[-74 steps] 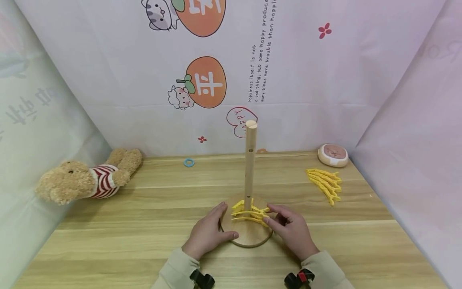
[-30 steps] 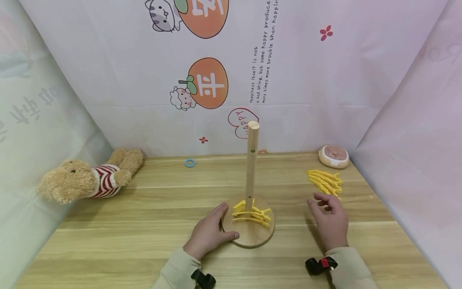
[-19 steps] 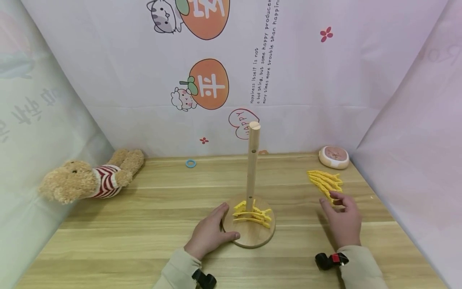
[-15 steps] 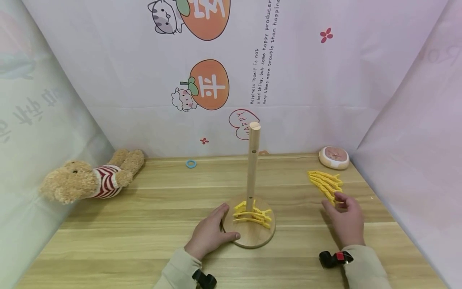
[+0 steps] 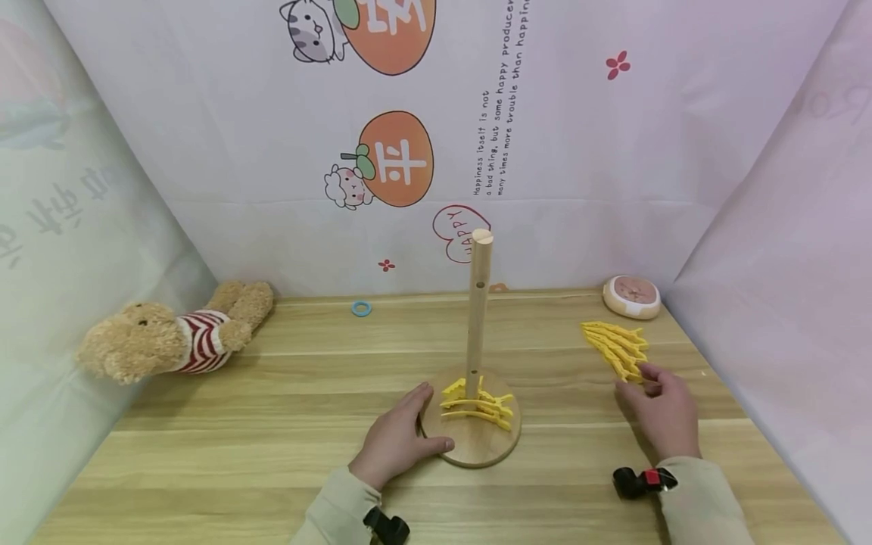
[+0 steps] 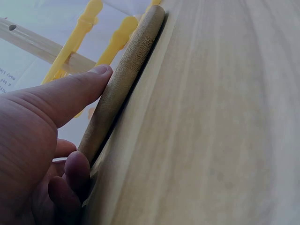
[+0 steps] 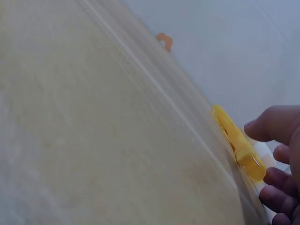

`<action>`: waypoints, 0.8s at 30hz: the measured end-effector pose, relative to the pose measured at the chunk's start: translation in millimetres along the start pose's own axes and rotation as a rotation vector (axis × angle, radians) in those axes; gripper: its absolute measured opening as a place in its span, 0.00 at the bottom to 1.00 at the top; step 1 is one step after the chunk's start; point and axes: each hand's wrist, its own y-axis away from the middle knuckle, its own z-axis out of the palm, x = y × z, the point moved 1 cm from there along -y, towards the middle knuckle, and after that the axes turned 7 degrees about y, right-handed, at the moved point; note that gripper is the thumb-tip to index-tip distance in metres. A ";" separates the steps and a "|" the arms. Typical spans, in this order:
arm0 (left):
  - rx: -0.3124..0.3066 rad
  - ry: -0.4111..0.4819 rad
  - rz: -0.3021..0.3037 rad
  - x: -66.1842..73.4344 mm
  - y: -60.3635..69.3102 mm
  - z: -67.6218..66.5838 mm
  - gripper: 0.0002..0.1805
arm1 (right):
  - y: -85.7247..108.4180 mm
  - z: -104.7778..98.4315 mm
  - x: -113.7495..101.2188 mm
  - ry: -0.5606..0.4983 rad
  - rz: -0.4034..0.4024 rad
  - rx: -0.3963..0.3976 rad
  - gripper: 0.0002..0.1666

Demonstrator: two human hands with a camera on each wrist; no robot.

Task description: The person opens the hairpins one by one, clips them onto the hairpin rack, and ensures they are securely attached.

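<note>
A round wooden base carries an upright post with holes, and several yellow plastic pieces lie around its foot. My left hand grips the base's left edge; the left wrist view has its thumb against the rim and the other fingers curled at the edge. At the right, my right hand is at the near end of a fanned group of yellow pieces. In the right wrist view, thumb and fingers stand apart beside a yellow piece, holding nothing.
A teddy bear in a striped shirt lies at the far left. Along the back are a blue ring and a round pink-faced device. Printed sheets hang behind and at both sides of the wooden tabletop.
My right hand has left the yellow pieces on the base and moved right to the fanned group. The left hand has stayed at the base's edge.
</note>
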 end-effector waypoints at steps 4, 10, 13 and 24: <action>-0.001 0.000 -0.004 1.0 0.4 -0.9 0.53 | -1.6 -0.4 -1.7 0.036 0.028 -0.006 0.42; -0.005 0.007 -0.008 2.1 1.0 -1.5 0.52 | -6.2 -1.3 -0.6 0.165 0.029 -0.010 0.39; -0.006 0.009 -0.011 2.1 0.8 -1.4 0.52 | -7.5 -2.3 -0.8 0.187 0.021 -0.020 0.38; -0.006 0.001 -0.008 2.6 0.9 -1.6 0.52 | -6.1 -3.9 -9.3 -0.237 0.151 0.176 0.32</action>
